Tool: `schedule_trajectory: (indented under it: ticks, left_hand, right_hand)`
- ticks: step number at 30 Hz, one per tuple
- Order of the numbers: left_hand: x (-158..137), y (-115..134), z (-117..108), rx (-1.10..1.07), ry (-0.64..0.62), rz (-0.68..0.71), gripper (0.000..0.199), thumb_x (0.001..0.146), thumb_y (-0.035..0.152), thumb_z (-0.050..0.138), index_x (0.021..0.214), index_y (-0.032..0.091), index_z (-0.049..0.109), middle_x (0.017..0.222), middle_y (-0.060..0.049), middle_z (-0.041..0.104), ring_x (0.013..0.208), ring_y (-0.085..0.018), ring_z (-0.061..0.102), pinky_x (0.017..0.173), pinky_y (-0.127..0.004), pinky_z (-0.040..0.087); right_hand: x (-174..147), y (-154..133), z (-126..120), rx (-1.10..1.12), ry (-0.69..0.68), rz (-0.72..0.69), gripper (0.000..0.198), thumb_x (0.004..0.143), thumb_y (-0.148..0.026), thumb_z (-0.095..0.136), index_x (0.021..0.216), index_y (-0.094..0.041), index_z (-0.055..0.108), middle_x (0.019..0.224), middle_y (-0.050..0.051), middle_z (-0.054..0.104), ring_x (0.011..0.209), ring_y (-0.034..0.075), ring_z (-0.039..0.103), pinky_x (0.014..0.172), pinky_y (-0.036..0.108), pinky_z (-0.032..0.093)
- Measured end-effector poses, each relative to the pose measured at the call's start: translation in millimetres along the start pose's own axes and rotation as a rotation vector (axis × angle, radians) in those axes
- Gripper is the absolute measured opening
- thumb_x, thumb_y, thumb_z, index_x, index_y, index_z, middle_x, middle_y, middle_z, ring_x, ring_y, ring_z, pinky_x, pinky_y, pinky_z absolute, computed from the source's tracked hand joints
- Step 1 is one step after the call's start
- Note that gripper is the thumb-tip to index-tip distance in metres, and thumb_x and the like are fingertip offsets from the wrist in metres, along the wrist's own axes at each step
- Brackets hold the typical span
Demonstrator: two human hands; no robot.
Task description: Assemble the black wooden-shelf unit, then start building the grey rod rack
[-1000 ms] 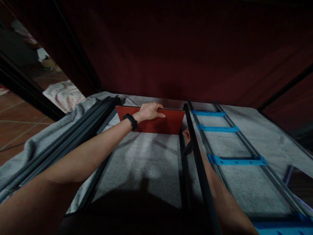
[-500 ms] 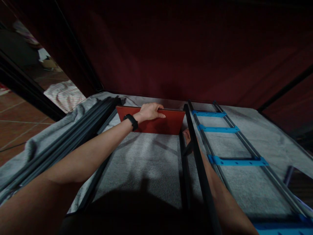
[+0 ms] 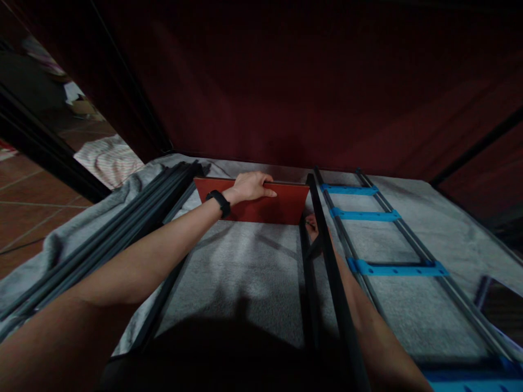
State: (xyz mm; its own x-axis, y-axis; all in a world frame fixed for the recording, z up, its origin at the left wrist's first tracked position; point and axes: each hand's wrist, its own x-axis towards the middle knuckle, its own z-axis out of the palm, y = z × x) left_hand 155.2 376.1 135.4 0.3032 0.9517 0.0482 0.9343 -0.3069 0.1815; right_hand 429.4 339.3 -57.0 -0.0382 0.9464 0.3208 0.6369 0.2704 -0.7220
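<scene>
Head view: a red panel stands on edge across a black metal frame, apparently positioned; whether its ends are fastened cannot be told. The left hand clasps the panel's top edge, thumb on the near face. Beside the panel's right end, the right hand has curled fingers; a frame rail partly blocks sight, so any pinched item cannot be confirmed. Left of the panel lie grey tubes; right, blue crosspieces; below, a grey blanket.
</scene>
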Motion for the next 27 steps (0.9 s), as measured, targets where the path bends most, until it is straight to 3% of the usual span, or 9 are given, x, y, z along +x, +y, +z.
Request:
schedule_trajectory:
  ticks: [11,15,27]
  left_hand:
    - [-0.4,-0.3,-0.2,-0.002,-0.003,0.01,0.046,0.081,0.064,0.062,0.111,0.031,0.071,0.095,0.0,0.074,0.09,-0.021,0.065,0.069,-0.027,0.038]
    - [0.5,-0.9,0.4,-0.013,-0.016,0.01,0.047,0.081,0.065,0.061,0.111,0.031,0.071,0.094,0.0,0.073,0.089,-0.022,0.065,0.071,-0.028,0.038]
    - [2.3,-1.5,0.5,-0.014,-0.02,0.007,0.044,0.081,0.063,0.061,0.109,0.03,0.072,0.096,0.0,0.074,0.09,-0.021,0.065,0.07,-0.027,0.038]
  right_hand:
    - [1.0,-0.2,0.4,0.175,-0.011,0.036,0.013,0.077,-0.03,0.059,0.086,-0.033,0.067,0.093,0.008,0.066,0.109,0.032,0.057,0.096,0.051,0.047]
    - [1.1,3.5,3.3,0.162,0.014,0.032,0.014,0.078,-0.031,0.058,0.089,-0.032,0.066,0.094,0.007,0.065,0.101,0.03,0.059,0.095,0.051,0.047]
    - [-0.9,-2.6,0.5,0.111,0.0,0.002,0.013,0.08,-0.029,0.052,0.085,-0.032,0.063,0.093,0.008,0.063,0.101,0.028,0.057,0.097,0.048,0.046]
